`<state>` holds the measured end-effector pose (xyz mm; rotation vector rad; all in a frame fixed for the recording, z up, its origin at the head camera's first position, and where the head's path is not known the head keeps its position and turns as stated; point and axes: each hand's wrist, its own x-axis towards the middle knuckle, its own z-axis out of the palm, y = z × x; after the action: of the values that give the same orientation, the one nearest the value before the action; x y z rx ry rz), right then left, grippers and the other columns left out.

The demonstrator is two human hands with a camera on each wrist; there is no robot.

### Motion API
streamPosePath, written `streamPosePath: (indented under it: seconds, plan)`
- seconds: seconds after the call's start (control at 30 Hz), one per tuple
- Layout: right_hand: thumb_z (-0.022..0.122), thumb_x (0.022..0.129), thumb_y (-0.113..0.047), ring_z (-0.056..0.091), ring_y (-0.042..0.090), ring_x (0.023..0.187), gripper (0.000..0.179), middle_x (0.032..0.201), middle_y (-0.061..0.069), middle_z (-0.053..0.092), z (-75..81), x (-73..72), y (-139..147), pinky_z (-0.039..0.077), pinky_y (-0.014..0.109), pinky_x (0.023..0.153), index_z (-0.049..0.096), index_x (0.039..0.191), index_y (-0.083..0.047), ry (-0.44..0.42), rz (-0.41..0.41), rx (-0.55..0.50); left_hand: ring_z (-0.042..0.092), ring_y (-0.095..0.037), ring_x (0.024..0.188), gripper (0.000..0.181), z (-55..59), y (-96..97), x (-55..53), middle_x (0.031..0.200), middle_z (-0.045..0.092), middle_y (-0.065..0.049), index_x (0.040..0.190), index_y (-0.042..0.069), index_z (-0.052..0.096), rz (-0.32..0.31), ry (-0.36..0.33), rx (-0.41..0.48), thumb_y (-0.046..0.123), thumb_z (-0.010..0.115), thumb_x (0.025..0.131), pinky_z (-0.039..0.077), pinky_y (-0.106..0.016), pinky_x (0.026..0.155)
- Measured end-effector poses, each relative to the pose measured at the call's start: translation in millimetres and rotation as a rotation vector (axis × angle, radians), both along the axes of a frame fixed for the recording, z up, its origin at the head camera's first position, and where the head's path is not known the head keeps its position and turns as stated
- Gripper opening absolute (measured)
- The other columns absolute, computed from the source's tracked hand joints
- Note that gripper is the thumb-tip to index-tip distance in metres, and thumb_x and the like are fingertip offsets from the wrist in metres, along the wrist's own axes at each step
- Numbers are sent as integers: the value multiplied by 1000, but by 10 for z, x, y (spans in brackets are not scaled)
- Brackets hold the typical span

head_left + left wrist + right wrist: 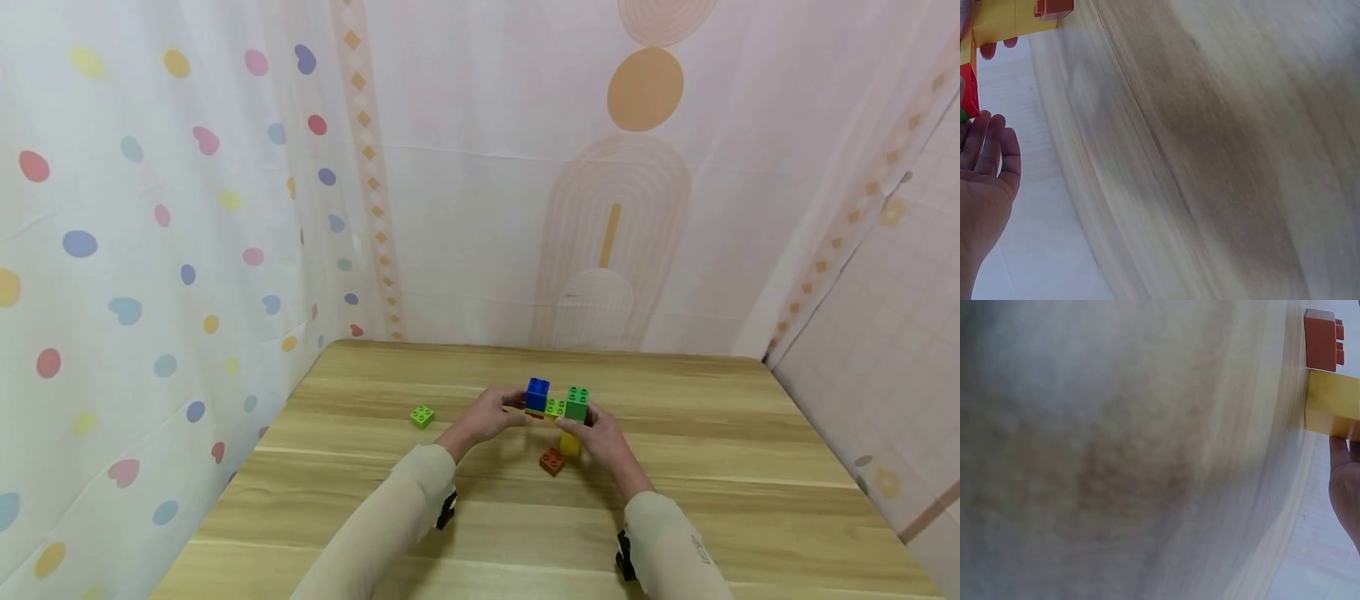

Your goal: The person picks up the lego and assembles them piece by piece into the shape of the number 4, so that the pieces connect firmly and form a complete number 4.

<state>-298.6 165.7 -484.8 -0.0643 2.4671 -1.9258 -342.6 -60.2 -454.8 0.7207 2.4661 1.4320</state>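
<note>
Both hands hold a structure of toy building bricks above the wooden table. At its left end, my left hand (489, 415) has its thumb in front and fingers behind, by a blue brick (537, 393) with a red brick (970, 94) below it. A lime-green studded piece (555, 407) lies between the blue brick and a green brick (577, 402) on the right. My right hand (604, 437) grips that right end, its thumb on the near side. Under it a yellow block (1332, 403) reaches down, partly covered by the hand. An orange-brown brick (552, 461) sits beside the yellow block.
A loose lime-green brick (422, 417) lies on the table (510, 533), left of my left hand. Patterned curtains (465, 208) hang behind the table's far edge and along its left side.
</note>
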Motion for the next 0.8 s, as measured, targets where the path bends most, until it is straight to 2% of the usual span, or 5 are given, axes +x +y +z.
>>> streamPosePath:
  seconds: [0.17, 0.33, 0.53, 0.8]
  plan:
    - [72, 92, -34, 57, 24, 108, 45, 117, 11, 64, -8, -2, -5, 42, 46, 100, 61, 126, -6, -8, -10, -1, 60, -20, 113, 43, 15, 0, 21, 119, 67, -2, 135, 11, 61, 2, -30, 15, 30, 66, 97, 48, -42, 97]
    - [71, 93, -33, 58, 23, 108, 45, 117, 10, 65, -7, -7, -6, 42, 47, 101, 61, 127, -6, -6, -9, 2, 58, -20, 114, 60, 42, 3, 45, 125, 64, -3, 139, 11, 58, 29, -38, -14, 52, 61, 95, 47, -44, 98]
    - [71, 93, -35, 58, 23, 109, 47, 118, 9, 65, -1, 7, -7, 42, 47, 101, 60, 129, -7, -4, -7, 8, 58, -20, 115, 61, 54, -3, 63, 128, 64, -2, 141, 12, 57, 38, -45, -22, 53, 61, 95, 46, -44, 99]
    - [71, 92, -35, 57, 23, 109, 48, 118, 10, 64, -1, 8, -32, 43, 45, 100, 60, 129, -7, -6, -27, 14, 60, -20, 112, 54, 22, -75, 66, 127, 63, -5, 139, 11, 59, 43, -24, -12, 45, 62, 97, 48, -42, 96]
